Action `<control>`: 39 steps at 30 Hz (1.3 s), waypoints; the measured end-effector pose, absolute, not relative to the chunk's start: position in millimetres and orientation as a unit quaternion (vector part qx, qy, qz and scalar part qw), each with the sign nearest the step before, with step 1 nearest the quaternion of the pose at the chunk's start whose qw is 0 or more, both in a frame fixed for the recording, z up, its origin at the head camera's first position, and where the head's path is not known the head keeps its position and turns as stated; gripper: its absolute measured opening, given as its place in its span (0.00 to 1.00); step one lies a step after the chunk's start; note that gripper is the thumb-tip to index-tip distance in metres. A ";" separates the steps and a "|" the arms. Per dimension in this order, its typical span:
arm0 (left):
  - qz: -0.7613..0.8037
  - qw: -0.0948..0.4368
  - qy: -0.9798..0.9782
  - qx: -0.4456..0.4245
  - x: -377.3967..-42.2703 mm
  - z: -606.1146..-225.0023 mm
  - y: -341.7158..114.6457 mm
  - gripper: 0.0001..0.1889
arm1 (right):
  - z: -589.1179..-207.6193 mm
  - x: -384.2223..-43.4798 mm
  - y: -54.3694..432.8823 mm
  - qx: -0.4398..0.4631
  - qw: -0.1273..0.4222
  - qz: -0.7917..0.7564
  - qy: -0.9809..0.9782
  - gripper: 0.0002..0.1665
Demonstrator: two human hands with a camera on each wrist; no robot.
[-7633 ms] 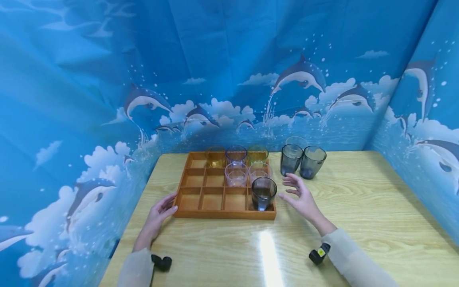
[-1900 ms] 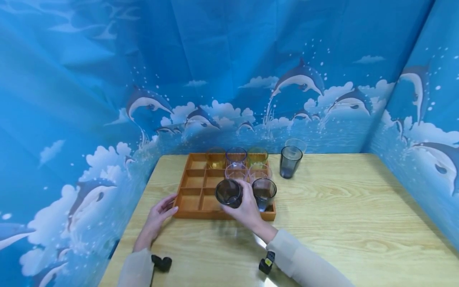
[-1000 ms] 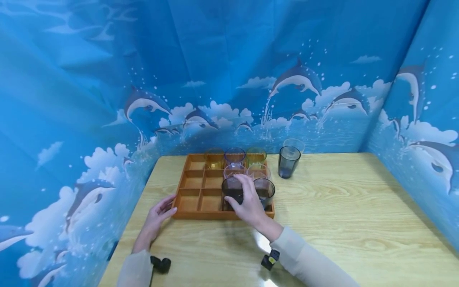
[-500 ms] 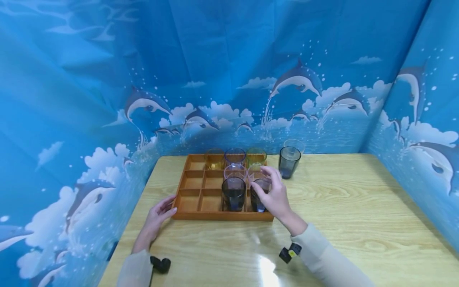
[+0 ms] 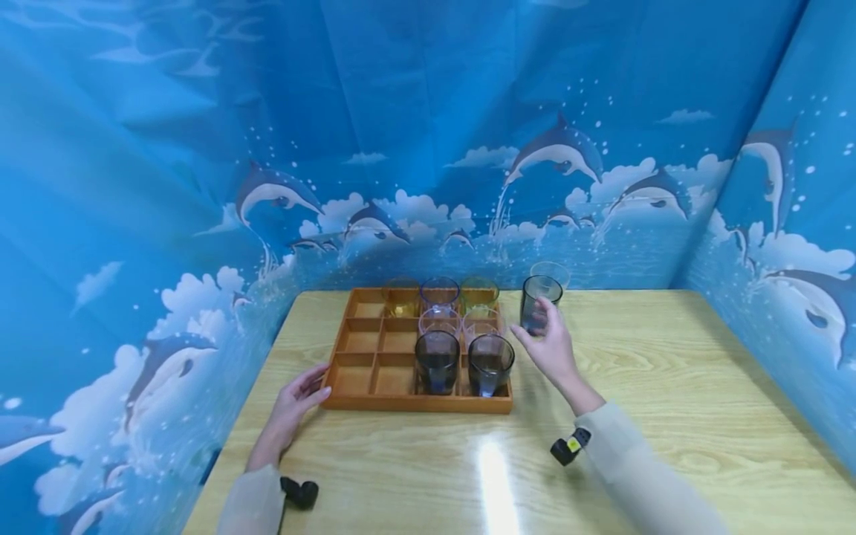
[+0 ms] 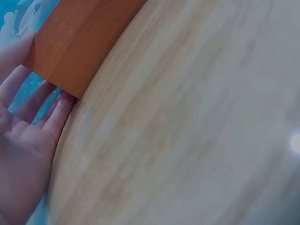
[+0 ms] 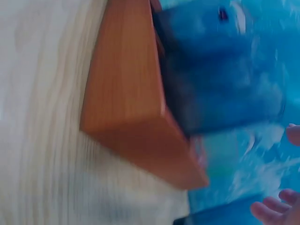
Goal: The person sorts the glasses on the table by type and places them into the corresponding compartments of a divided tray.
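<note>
A wooden compartment tray (image 5: pixel 401 403) lies on the table. My left hand (image 5: pixel 297 401) holds its front left corner, thumb on the edge and fingers against the side; the left wrist view shows this left hand (image 6: pixel 28 126) close up. Two dark grey glasses, the left one (image 5: pixel 438 364) and the right one (image 5: pixel 490 365), stand in the front row. My right hand (image 5: pixel 551 349) is right of the tray, fingers spread and holding nothing, partly in front of another grey glass (image 5: pixel 532 312) standing on the table. In the right wrist view, the right hand's fingertips (image 7: pixel 269 208) show at the edge.
In the tray's back row stand an amber glass (image 5: pixel 401 301), a blue-rimmed glass (image 5: pixel 440 293) and a yellow-green glass (image 5: pixel 479 295). Two clear pinkish glasses, one (image 5: pixel 438 322) left of the other (image 5: pixel 483 325), fill middle-row cells. A clear glass (image 5: pixel 558 271) is behind the grey one. A dolphin-print curtain (image 5: pixel 428 148) borders the table.
The right hand has set a grey glass into the front row, left of the other, let go, and moved right toward the remaining grey glass. The left hand stays at the tray corner.
</note>
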State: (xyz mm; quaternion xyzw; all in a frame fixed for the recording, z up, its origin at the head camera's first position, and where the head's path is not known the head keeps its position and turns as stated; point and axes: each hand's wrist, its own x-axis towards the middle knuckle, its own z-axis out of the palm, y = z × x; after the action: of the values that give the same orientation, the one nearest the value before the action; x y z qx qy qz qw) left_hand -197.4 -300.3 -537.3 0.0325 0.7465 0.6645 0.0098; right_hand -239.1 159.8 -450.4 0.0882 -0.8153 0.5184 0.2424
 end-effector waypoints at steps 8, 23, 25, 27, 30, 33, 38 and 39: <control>0.671 0.020 0.740 0.033 -192.7 -524.2 -296.3 0.29 | -458.6 -263.4 178.5 -0.033 0.216 0.526 -0.822 0.45; 0.670 0.021 0.742 0.024 -186.4 -511.3 -290.6 0.29 | -471.8 -308.0 194.9 -0.107 0.131 0.500 -0.849 0.61; 0.671 0.024 0.741 0.021 -187.0 -511.3 -290.5 0.29 | -473.9 -310.5 195.9 -0.105 0.131 0.501 -0.849 0.61; 0.671 0.025 0.741 0.020 -187.4 -510.7 -290.3 0.29 | -475.6 -313.1 196.4 -0.104 0.131 0.505 -0.847 0.61; 0.670 0.029 0.741 0.016 -188.1 -509.4 -290.5 0.30 | -476.7 -316.4 196.7 -0.102 0.136 0.509 -0.844 0.61; 0.671 0.030 0.740 0.015 -191.0 -514.2 -292.8 0.30 | -476.5 -318.2 197.0 -0.099 0.137 0.513 -0.842 0.60; 0.681 0.028 0.732 0.012 -197.6 -531.2 -298.3 0.30 | -477.3 -316.1 200.2 -0.093 0.137 0.532 -0.831 0.59; 0.681 0.027 0.732 0.011 -198.0 -532.8 -298.6 0.30 | -477.7 -315.3 200.8 -0.090 0.138 0.537 -0.827 0.58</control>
State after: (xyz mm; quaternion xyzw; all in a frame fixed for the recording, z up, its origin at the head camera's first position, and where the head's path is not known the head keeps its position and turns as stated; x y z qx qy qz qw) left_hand -198.0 -298.6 -532.8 0.0113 0.7319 0.6808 0.0268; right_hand -315.3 200.8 -477.7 -0.0897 -0.8275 0.5368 0.1380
